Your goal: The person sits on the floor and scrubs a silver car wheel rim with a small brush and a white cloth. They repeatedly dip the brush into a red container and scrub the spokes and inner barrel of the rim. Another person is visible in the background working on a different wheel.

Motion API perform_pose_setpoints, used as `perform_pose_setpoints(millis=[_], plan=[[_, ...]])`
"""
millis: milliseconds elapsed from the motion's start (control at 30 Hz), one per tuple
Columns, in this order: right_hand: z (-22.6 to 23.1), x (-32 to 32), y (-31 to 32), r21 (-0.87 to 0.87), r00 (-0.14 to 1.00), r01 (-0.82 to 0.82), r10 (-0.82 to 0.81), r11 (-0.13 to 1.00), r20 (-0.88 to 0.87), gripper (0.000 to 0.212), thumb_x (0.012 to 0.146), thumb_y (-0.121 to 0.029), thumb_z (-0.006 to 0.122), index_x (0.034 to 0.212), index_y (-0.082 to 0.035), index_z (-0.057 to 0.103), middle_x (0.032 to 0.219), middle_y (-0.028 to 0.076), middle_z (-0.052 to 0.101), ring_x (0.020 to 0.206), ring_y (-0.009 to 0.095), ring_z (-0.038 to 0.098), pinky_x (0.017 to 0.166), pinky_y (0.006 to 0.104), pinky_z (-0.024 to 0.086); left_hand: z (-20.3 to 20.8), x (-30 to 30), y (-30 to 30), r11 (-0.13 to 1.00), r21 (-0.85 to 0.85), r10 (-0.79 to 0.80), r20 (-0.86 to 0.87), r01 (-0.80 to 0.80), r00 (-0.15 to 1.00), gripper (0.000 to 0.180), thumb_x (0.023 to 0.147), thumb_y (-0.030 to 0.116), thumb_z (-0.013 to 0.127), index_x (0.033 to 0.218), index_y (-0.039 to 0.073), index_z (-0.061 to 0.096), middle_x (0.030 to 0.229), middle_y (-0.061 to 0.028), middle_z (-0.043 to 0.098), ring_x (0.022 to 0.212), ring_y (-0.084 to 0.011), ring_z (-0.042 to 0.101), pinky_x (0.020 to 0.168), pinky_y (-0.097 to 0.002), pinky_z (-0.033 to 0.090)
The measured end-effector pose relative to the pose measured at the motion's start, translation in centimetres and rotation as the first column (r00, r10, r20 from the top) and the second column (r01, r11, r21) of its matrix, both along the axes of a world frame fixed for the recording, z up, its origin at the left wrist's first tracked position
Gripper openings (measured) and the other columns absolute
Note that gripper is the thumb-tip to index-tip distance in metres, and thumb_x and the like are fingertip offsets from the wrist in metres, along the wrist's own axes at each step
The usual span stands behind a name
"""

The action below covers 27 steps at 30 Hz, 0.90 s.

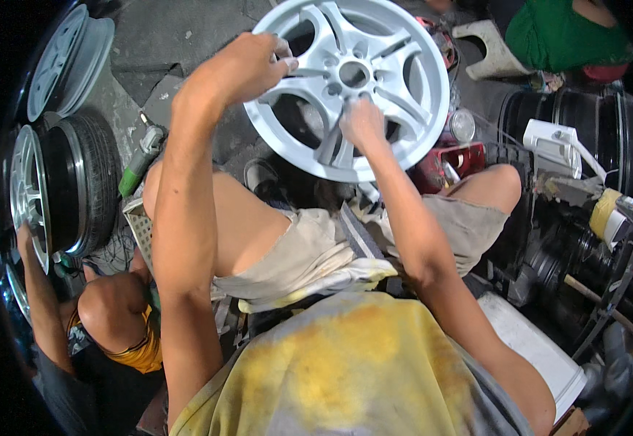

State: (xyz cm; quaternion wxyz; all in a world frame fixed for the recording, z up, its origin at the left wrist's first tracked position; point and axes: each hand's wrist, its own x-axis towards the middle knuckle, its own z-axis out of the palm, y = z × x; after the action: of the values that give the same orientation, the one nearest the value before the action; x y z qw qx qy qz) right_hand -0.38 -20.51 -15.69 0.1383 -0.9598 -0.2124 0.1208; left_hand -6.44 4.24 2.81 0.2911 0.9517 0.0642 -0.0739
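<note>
A pale grey-white alloy wheel rim [418,76] with paired spokes and a round centre hole is tilted up in front of my knees. My left hand [255,69] reaches to its left side, fingers curled round a spoke and their tips dusted white. Just below the centre hole, my right hand [364,125] presses on the lower spokes with bunched fingers, slightly blurred. Whatever lies under those fingertips is hidden.
At left are a green-and-grey angle grinder [140,161], a tyre [98,185] and more wheel rims [58,62]. A co-worker's arm [44,305] touches one rim. Right of me stand a red container [469,156], a tin can [462,125] and stacked dark rims [593,116]. Another person in green [560,36] sits beyond.
</note>
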Motion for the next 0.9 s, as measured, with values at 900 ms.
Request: perform_pose_setpoints(millis=[900], plan=[[1.7, -1.0, 0.4, -0.124, 0.991, -0.126, 0.129, 0.984, 0.016, 0.02, 0.083, -0.013, 0.06, 0.087, 0.005, 0.07, 0.087, 0.028, 0.069, 0.085, 0.047, 0.07, 0.077, 0.0537, 0.057, -0.5, -0.8, 0.9, 0.997, 0.05, 0.05, 0.033, -0.052, 0.998, 0.034, 0.095, 0.028, 0.065, 0.117, 0.003, 0.073, 0.106, -0.0232, 0.074, 0.09, -0.037, 0.074, 0.081, -0.0437, 0.058]])
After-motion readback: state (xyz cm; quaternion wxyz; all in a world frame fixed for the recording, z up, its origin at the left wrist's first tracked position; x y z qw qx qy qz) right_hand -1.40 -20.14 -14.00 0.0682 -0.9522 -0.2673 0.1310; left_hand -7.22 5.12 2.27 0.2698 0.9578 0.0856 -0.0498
